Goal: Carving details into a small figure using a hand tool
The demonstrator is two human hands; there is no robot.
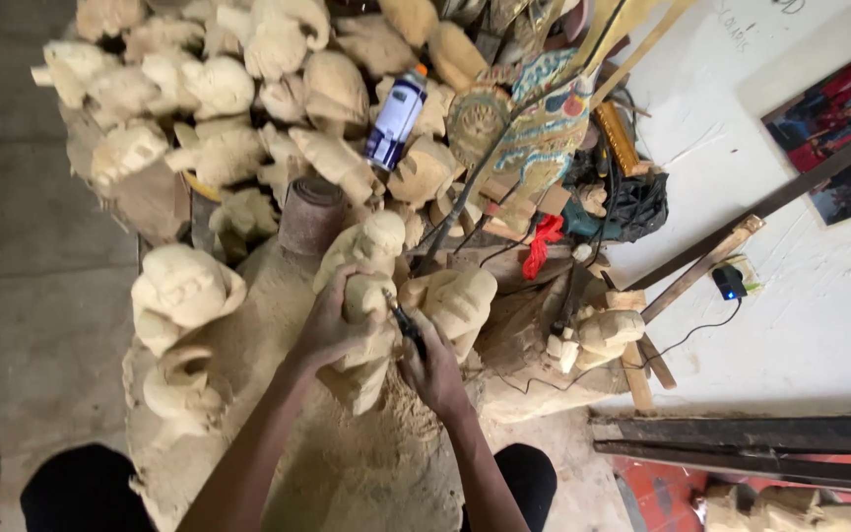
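Nearest the camera, two bare forearms reach up from dark-clad knees over a sawdust-covered surface (347,473). The left hand (332,325) wraps its grip around the middle of a pale wooden figure (366,296), fingers curled tight on it and holding it upright on the sawdust. The right hand (435,369) closes its grip around a thin dark carving tool (406,325), whose tip touches the figure's side. Just right of the figure stands a second rough carving (457,300); to the left sits a rounder one (181,291). Farther back, a roll of sandpaper (312,212) stands before a heap of unfinished carvings (209,89), with a white and blue bottle (396,116) lying among them and a painted carved piece (534,113) beside.
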